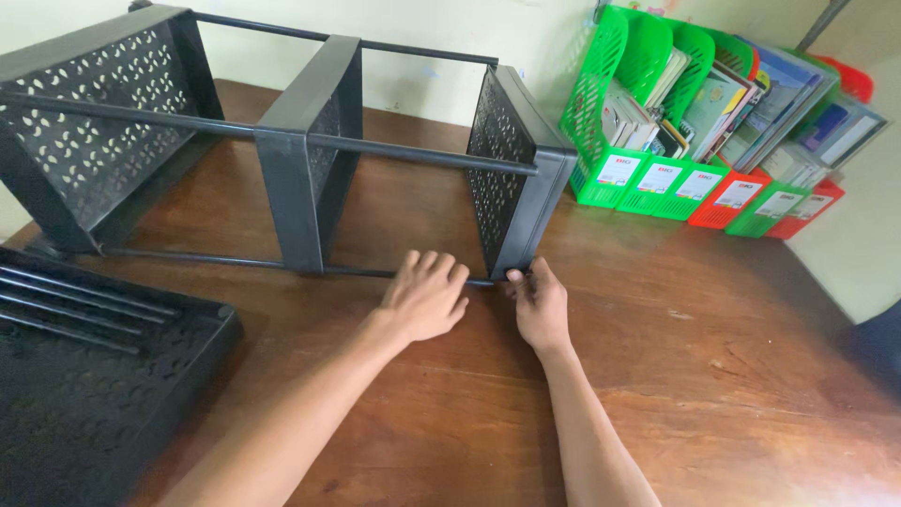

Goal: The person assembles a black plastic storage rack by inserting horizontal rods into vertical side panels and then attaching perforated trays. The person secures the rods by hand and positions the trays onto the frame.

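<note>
Our right hand [542,305] pinches the bottom corner of the black rack [507,178] lying sideways on the surface [713,376], our left hand [424,296] rests open beside it, where a slip could trap fingers.

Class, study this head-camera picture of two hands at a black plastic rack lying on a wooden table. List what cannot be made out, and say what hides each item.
- Left hand: its fingers' grip, covered by the back of the hand.
- Rack: lower rod's right end, behind both hands; far-left panel cut off by the frame edge.
- Right hand: its fingers curl at the end panel's bottom corner; contact underneath hidden.
- Loose tray: cut off by the left and bottom edges.
- Green and red file holders: contents overlap, too small.
</note>
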